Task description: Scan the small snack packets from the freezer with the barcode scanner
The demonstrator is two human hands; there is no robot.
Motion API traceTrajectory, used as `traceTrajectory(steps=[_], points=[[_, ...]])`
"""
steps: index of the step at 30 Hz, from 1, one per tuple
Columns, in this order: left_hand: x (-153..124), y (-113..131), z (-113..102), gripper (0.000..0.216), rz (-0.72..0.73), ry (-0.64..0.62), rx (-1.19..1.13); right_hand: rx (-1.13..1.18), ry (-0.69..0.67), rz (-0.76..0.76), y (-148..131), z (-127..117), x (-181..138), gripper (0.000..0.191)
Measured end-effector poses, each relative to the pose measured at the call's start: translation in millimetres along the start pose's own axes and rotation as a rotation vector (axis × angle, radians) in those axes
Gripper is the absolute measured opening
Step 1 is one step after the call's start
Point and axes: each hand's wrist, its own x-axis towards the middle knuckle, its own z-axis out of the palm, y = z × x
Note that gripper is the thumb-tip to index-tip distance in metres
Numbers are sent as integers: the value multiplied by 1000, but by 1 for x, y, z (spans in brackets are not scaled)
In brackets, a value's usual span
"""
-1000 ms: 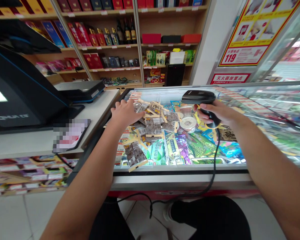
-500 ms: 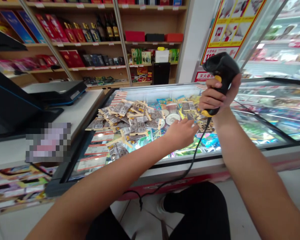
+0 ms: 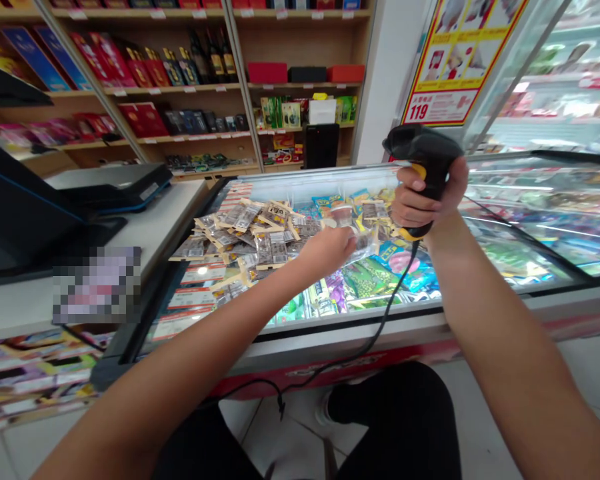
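My right hand (image 3: 427,197) is wrapped round the grip of a black and yellow barcode scanner (image 3: 425,147), held up above the glass-topped freezer with its head toward the left. The scanner's cable (image 3: 393,307) hangs down in front of the freezer. Over the glass, my left hand (image 3: 330,248) is closed on the near end of a clear snack packet (image 3: 365,245) with pale edges; its fingertips are partly hidden. Just left of this hand lies a heap of small snack packets (image 3: 247,220), several with barcodes facing up. Behind it is a round tub (image 3: 341,215).
The freezer (image 3: 275,339) spans the front, frozen goods showing through its glass. On the left, a counter (image 3: 180,207) bears a scale (image 3: 113,183), a dark screen and a blurred-out item. Stocked shelves (image 3: 180,87) stand behind; a poster (image 3: 463,67) hangs at right.
My left hand has drawn back to the left with a clear packet in it, uncovering frozen goods under the glass. The scanner has come down slightly, moved left and tipped more level.
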Motion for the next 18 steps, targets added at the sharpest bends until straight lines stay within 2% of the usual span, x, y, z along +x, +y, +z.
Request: traceTrajectory(steps=[3,5,8,10,14,18], points=[[-16,-30,-30,33,-52,53,-141,-148,-71,169,4,11,3,40],[-28,-47,-45,38,-92,30,-274,-264,-78,324,9,16,9,39],[-46,-65,-57,41,-173,-24,-382,-492,-85,547,19,21,20,34],[-55,-71,-57,40,-213,-16,-411,-630,-108,639,25,23,28,33],[-61,-74,-51,39,-269,47,-472,-827,-165,677,34,27,36,33],[-61,-72,-48,40,-234,43,-470,-930,-143,610,35,28,36,23]])
